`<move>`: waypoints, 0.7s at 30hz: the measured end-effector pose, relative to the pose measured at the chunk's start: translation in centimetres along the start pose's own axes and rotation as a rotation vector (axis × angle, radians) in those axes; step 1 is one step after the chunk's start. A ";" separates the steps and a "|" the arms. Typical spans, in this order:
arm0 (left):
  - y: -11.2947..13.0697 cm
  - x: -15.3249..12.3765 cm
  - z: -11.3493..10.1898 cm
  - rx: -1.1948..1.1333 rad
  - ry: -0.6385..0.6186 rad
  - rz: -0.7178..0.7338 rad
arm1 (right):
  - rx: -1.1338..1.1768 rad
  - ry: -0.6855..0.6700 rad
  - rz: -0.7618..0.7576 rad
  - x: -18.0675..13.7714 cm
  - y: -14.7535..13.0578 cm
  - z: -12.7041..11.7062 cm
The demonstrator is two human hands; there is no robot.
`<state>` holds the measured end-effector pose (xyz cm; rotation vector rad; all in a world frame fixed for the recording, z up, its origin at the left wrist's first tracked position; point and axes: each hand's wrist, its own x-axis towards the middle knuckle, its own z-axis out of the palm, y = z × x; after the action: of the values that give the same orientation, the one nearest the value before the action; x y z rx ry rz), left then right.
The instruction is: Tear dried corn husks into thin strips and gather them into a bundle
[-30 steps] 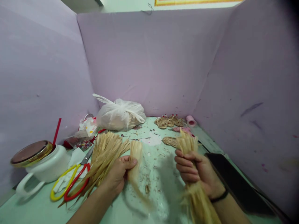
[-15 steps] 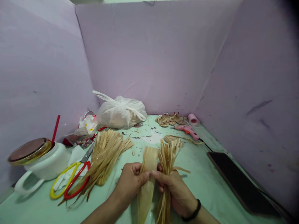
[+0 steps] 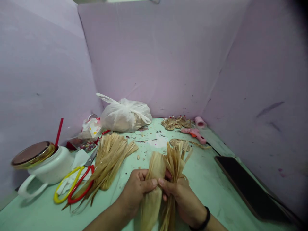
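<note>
My left hand [image 3: 136,193] is closed on a wide, pale dried husk leaf [image 3: 153,186] at the front middle of the green table. My right hand [image 3: 182,200], with a black band at the wrist, is closed round a bundle of thin dried strips [image 3: 175,160] that fans out upward. The two hands meet thumb to thumb, and the leaf lies against the bundle. Both pieces run down out of view between my wrists.
A loose pile of strips [image 3: 109,158] lies left, partly over red and yellow scissors [image 3: 73,189]. A white mug with a gold lid [image 3: 40,166] stands far left. A tied plastic bag [image 3: 125,115], woven pieces [image 3: 174,123], a pink glue gun [image 3: 193,134] and a dark tablet [image 3: 243,183] lie around. Purple panels wall the table.
My hands have come together from apart, bringing the wide leaf against the strip bundle at the front middle. In the last half second they have barely shifted.
</note>
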<state>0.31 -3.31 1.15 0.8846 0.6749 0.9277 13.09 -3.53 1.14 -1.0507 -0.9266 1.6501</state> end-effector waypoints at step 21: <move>2.2 1.3 -2.8 -0.094 0.420 -0.116 | 0.594 -0.110 0.302 1.4 -3.5 -4.3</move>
<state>-2.24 -0.55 1.51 0.5626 1.0220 1.0415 17.89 -0.81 2.53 -0.7113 -0.3034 2.0739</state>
